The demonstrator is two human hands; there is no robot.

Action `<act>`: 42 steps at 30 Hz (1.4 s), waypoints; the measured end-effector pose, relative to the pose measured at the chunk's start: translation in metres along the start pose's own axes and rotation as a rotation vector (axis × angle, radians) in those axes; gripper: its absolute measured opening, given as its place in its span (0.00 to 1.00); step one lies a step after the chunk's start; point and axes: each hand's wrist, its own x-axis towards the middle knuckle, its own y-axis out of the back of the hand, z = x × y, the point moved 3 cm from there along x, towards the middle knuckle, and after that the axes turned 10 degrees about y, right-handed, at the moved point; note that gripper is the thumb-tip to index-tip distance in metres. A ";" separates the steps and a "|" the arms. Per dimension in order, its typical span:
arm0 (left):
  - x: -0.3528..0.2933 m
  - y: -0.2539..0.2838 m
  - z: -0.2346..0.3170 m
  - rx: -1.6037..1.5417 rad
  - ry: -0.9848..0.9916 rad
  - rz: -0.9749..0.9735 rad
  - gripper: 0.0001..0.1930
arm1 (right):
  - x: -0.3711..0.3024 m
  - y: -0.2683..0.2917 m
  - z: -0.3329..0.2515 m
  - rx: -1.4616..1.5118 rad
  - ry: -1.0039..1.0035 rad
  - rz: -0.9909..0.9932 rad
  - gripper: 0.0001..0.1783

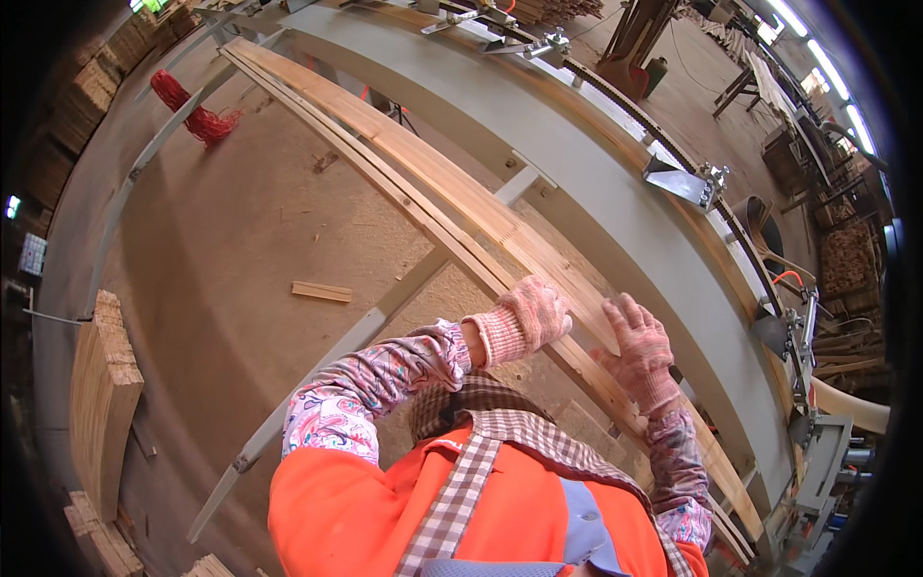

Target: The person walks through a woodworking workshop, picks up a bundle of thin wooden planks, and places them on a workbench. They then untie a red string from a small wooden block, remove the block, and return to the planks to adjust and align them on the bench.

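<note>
head view shows both gloved hands at centre right of the frame, on a bundle of long thin wooden strips (452, 197) that runs from the upper left down to the lower right, lying along a grey machine bed (577, 183). my left hand (534, 313) is curled over the near edge of the strips, fingers closed around them, while my right hand (639, 346) lies flat with fingers spread, pressing on the top strip, not pinching anything. the strips are loose against each other, and i judge the main risk is that they fan apart or slide off the narrow grey rail (317, 370) beneath them if the flat hand pushes unevenly. a long strip held only near one end could also bow or snap. at the right edge of the frame metal brackets (687, 181) and a clamp-like fitting (793, 332) sit close to the strips' path, so a knitted glove could snag there. a loose offcut (322, 291) lies on the sawdusty floor, left of centre, well apart from both hands.
</note>
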 end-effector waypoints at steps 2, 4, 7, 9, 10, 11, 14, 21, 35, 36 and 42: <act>0.002 0.001 0.001 -0.025 0.021 -0.100 0.07 | -0.001 -0.021 0.008 -0.096 -0.198 -0.165 0.46; 0.001 0.003 0.000 -0.045 0.034 -0.013 0.08 | -0.001 -0.034 0.018 0.055 -0.198 -0.239 0.52; -0.003 0.007 -0.003 -0.069 0.020 0.135 0.13 | -0.005 -0.022 0.022 0.253 -0.049 -0.157 0.43; -0.004 0.004 -0.003 -0.083 0.013 0.264 0.19 | -0.010 -0.005 0.025 0.857 -0.289 -0.348 0.37; -0.004 0.004 -0.003 -0.095 0.002 0.332 0.22 | -0.013 0.000 0.025 1.158 -0.417 -0.436 0.35; -0.003 0.000 -0.005 -0.041 0.014 0.248 0.29 | -0.015 -0.005 0.029 1.245 -0.423 -0.469 0.30; 0.014 0.012 -0.006 0.031 0.044 -0.322 0.32 | -0.010 0.006 0.024 0.998 -0.287 -0.541 0.28; 0.016 0.025 -0.012 -0.036 -0.019 -0.405 0.37 | 0.025 -0.030 0.050 -0.336 -0.223 -0.011 0.42; 0.010 0.007 -0.006 0.064 -0.043 -0.038 0.33 | -0.019 0.004 0.034 1.131 -0.271 -0.558 0.34; 0.011 0.019 -0.009 0.033 -0.030 -0.196 0.35 | -0.009 0.029 0.017 1.046 -0.325 -0.591 0.35; 0.013 0.019 -0.019 -0.087 -0.023 -0.322 0.38 | -0.015 0.039 0.001 0.685 -0.283 -0.505 0.37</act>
